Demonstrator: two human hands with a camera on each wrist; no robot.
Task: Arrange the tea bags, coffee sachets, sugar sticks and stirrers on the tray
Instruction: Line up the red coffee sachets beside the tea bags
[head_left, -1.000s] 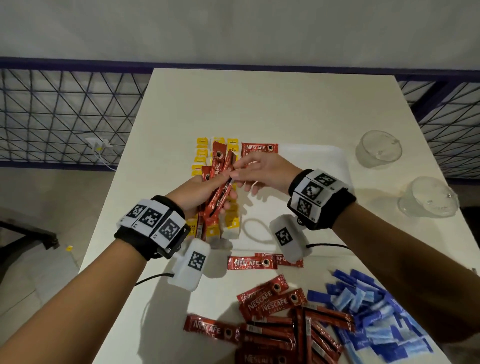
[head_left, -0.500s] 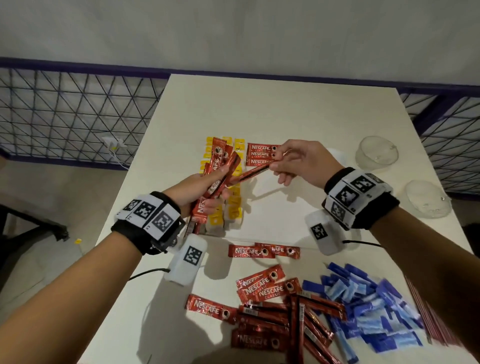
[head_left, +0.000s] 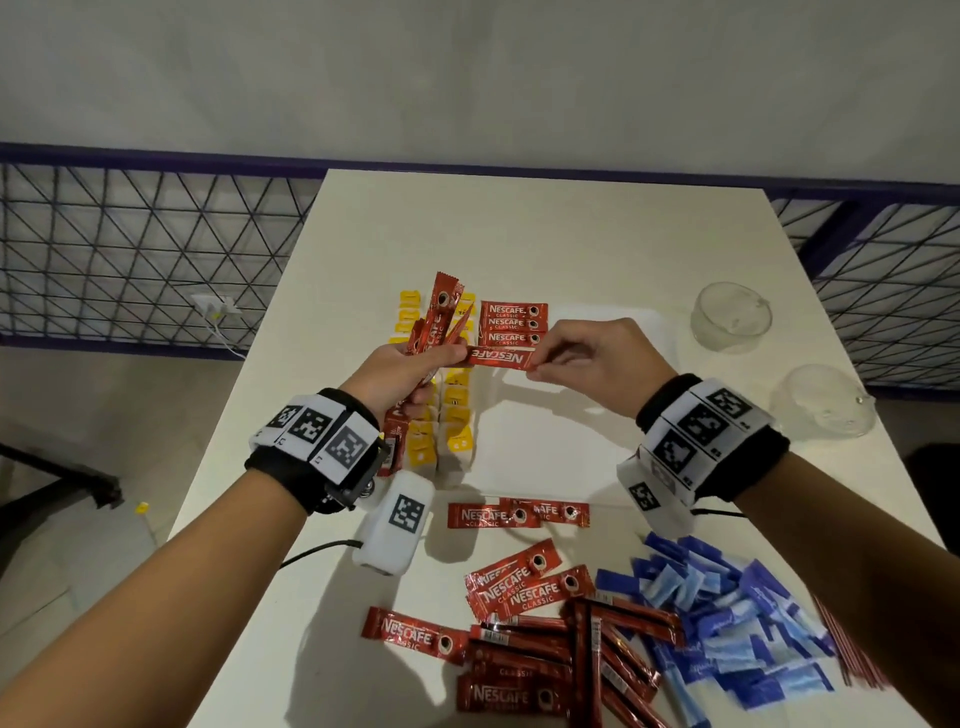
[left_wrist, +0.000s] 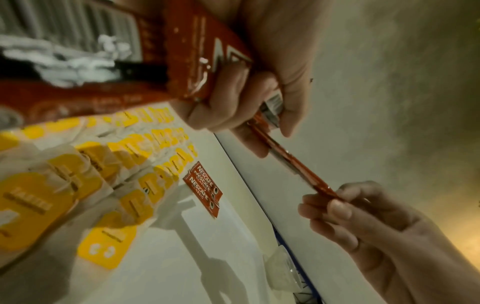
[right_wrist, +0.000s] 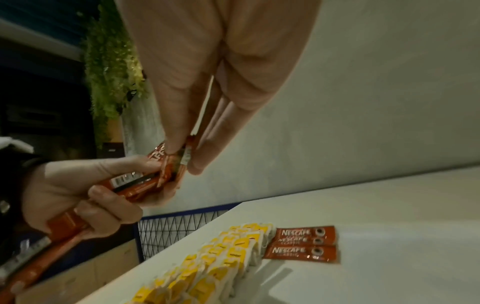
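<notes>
Both hands pinch one flat, glossy red foil sachet (head_left: 500, 357); left grips more.

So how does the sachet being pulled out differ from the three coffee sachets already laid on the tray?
The pulled sachet is in the air, pinched by the right hand at one end and by the left hand at the other; the laid sachets lie flat on the tray. Its logo reads upside down in the head view; theirs reads upright. All are red Nescafe sticks lying crosswise.
</notes>
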